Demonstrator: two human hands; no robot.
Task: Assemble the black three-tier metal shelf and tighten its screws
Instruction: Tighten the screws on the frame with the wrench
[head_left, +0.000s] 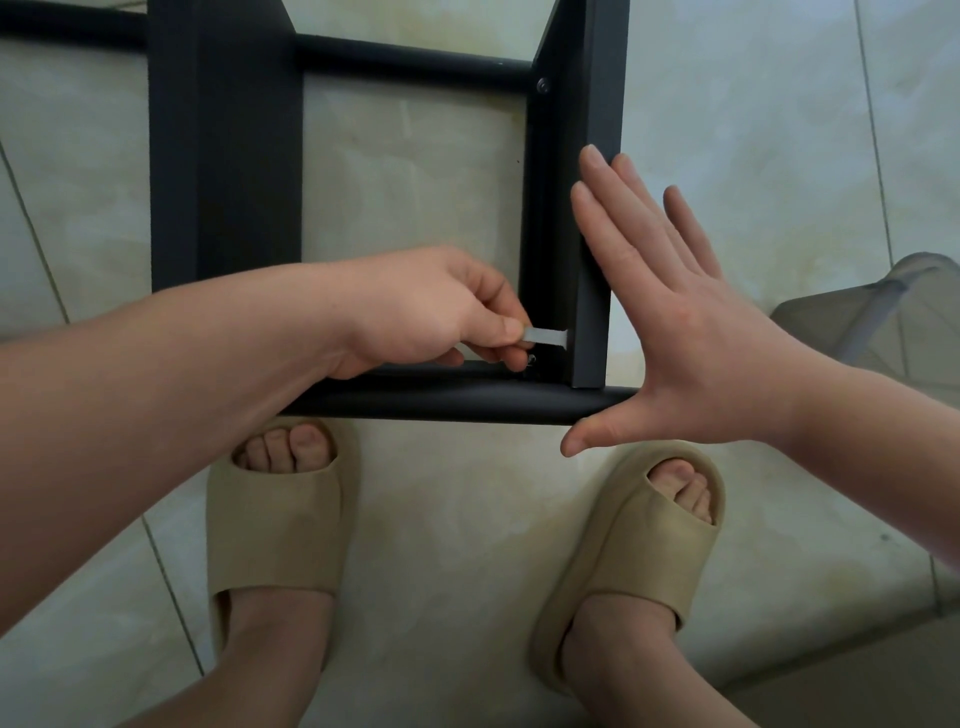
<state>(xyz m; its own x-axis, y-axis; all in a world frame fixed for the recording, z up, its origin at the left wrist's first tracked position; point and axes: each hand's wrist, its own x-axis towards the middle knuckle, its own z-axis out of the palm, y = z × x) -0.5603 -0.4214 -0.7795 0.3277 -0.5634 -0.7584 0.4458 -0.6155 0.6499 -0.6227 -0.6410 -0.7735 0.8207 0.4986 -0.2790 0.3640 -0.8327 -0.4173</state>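
This looks like a room in a home. The floor is laid with large glossy pale tiles veined in cream and green, with thin dark grout lines crossing the lower left and upper right of the frame. The person stands on it in soft beige house slippers, over a black metal shelf frame. At the right edge sits a grey translucent plastic household item, too cropped to name.
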